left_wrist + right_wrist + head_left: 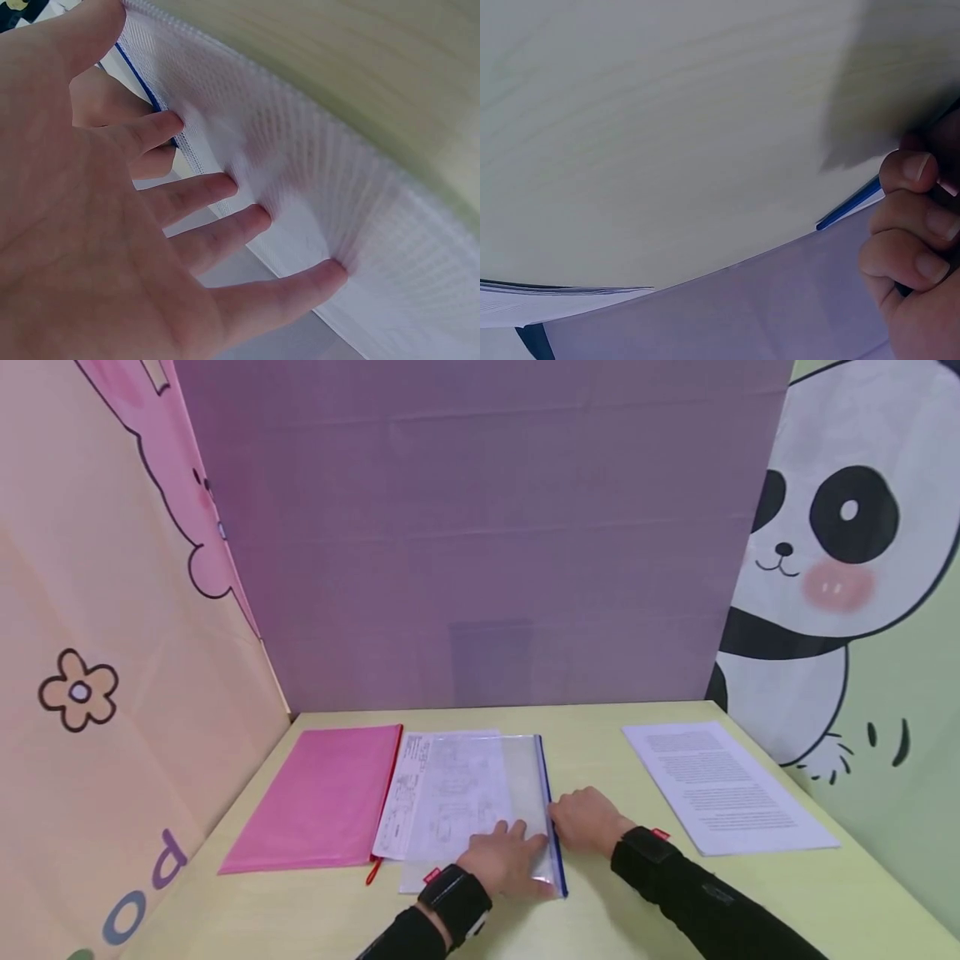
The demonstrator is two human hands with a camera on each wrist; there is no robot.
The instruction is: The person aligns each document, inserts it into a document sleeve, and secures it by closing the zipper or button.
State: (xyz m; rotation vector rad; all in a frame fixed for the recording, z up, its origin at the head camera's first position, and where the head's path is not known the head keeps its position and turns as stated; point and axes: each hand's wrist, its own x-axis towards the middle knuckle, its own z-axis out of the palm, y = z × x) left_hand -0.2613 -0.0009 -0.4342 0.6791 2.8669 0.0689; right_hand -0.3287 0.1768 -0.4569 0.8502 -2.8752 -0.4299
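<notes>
A clear zip folder [527,777] with a mesh-like plastic skin lies in the middle of the table. Printed sheets [457,777] lie at its left half, seen partly through the plastic. My left hand [510,860] rests on the folder's near right part, fingers spread and fairly straight; in the left wrist view its fingertips touch the mesh sheet [405,247]. At the folder's right edge, my right hand [588,821] has its fingers curled and pinches the blue zipper [542,768]. The zipper's pull is hidden by the fingers. Part of the blue strip [847,204] shows beyond them.
Left of the clear folder lies a pink zip folder [315,802] with a red zipper and a red pull [373,870]. A printed paper stack [727,789] lies at the right. A purple panel [487,543] stands behind the table [600,910], with patterned cloth walls on both sides.
</notes>
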